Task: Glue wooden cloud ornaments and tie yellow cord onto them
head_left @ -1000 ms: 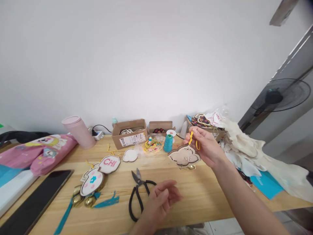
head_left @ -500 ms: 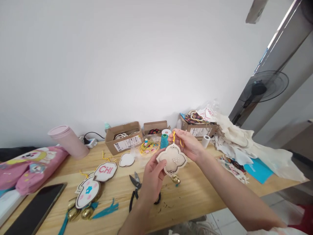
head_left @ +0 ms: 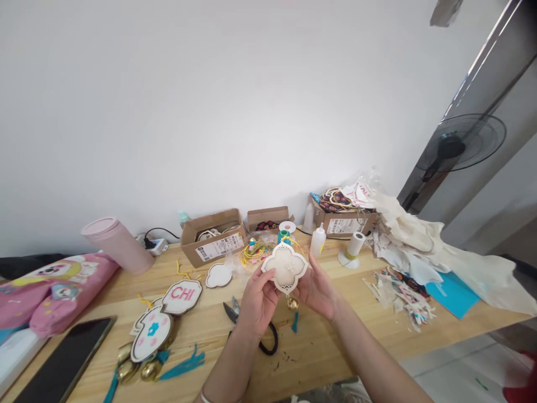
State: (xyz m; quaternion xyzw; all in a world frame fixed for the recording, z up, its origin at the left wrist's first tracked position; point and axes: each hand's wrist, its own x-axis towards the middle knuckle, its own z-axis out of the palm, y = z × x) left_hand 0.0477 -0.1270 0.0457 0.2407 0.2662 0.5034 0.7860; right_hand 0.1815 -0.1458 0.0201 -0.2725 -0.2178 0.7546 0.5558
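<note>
Centrally placed, lower middle of the frame: one pale, four-lobed ornament [head_left: 284,266], layered in build, cut-out edging at top and bottom, small pale beads on its face, front turned to the viewer. Fittings: yellow cord [head_left: 296,244] at the top; round gold bell [head_left: 292,304] hanging below, with a teal tassel [head_left: 295,323] beneath it.

Left hand [head_left: 258,302]: grasping the ornament at its lower left lobe, thumb laid on the front, other fingers partly hidden. Right hand [head_left: 316,291]: curved about the right edge, thumb upright alongside, fingertips behind; whether it grips or merely steadies, one cannot tell.

Beneath the left hand: black-handled scissors [head_left: 231,313], partly covered, lying on the wooden tabletop [head_left: 323,358].

Lower left of the frame: plaque lettered CHI [head_left: 182,296], overlapping a plaque with a blue flower [head_left: 151,336]; gold bells [head_left: 127,371] and a teal ribbon [head_left: 184,364] near them. Left of centre: blank white plaque [head_left: 218,275], in front of an open cardboard box [head_left: 213,249].

Just behind the ornament: teal thread cone [head_left: 284,235], largely masked. Right of centre: white squeeze bottle [head_left: 318,240], upright; white roll [head_left: 356,244]. Further right: heaped fabric scraps [head_left: 413,302], blue sheet [head_left: 455,296], draped cream cloth [head_left: 419,235]
</note>
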